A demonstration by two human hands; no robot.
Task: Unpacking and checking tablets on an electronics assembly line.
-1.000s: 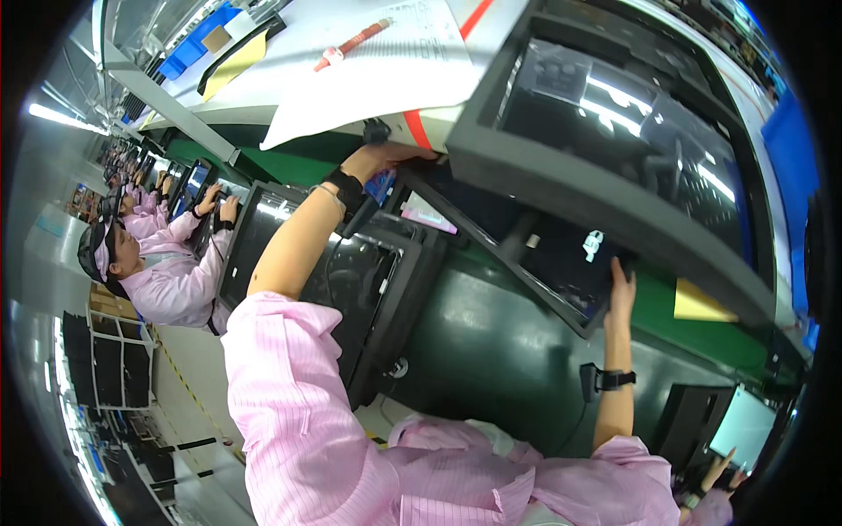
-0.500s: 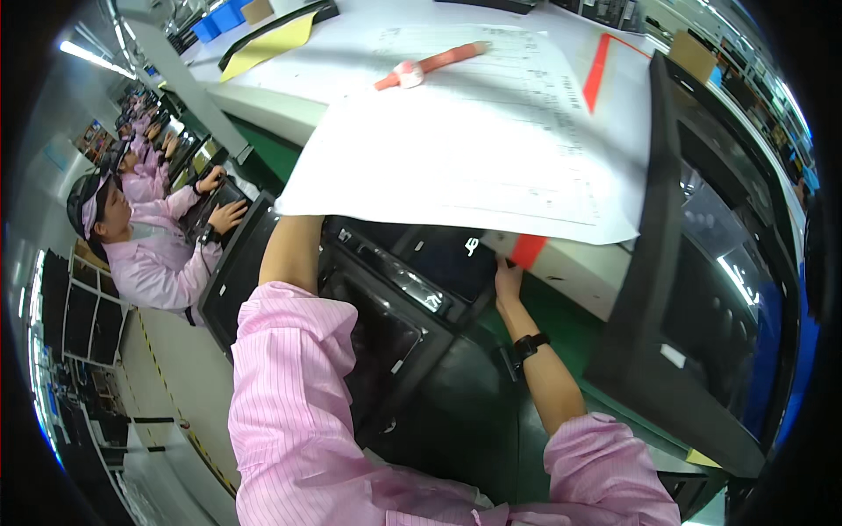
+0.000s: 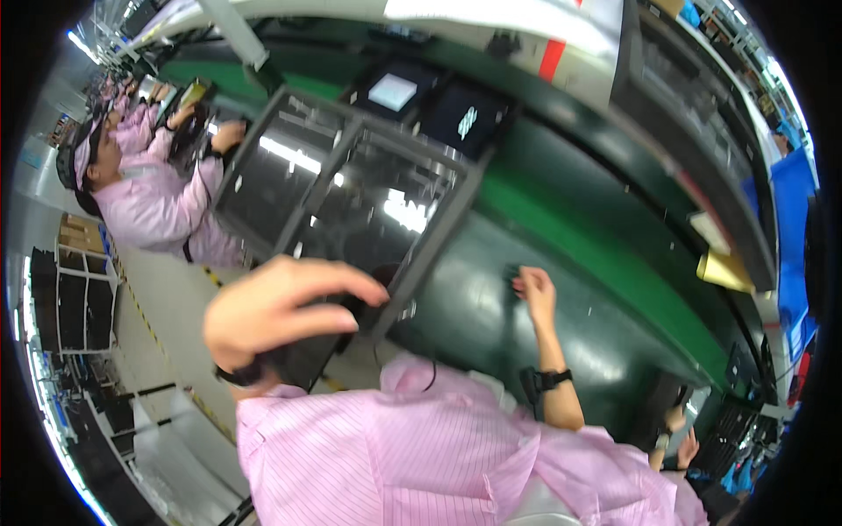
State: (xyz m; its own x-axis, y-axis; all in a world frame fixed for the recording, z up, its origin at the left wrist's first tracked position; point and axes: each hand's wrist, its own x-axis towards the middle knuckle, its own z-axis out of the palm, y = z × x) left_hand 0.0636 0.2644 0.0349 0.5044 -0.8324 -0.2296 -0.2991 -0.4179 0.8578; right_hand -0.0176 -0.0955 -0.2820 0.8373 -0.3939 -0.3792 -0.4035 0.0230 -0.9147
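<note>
A black framed case (image 3: 478, 188) with glossy clear panes lies on the dark green work surface (image 3: 456, 289). My left hand (image 3: 285, 307) hovers over its near end, fingers and thumb apart, holding nothing. To the right, my right hand (image 3: 538, 294) is over the green surface with its fingers curled together. A dark spot shows by those fingertips; whether it is a small item or a reflection is unclear. Beyond the case lie two dark flat screen devices: one shows a pale lit rectangle (image 3: 392, 92), and the other a white striped pattern (image 3: 467, 124).
Another black framed case (image 3: 684, 167) leans at the upper right, near a yellow sheet (image 3: 724, 273). A raised white shelf edge with red tape (image 3: 552, 60) runs across the back. A co-worker in pink (image 3: 145, 197) works on the left; another person's hands (image 3: 687, 447) appear lower right.
My left arm has come back from under the white paper, and its hand is now in sight. My right hand has left the shelf edge. The view has shifted, uncovering the case and lit screens.
</note>
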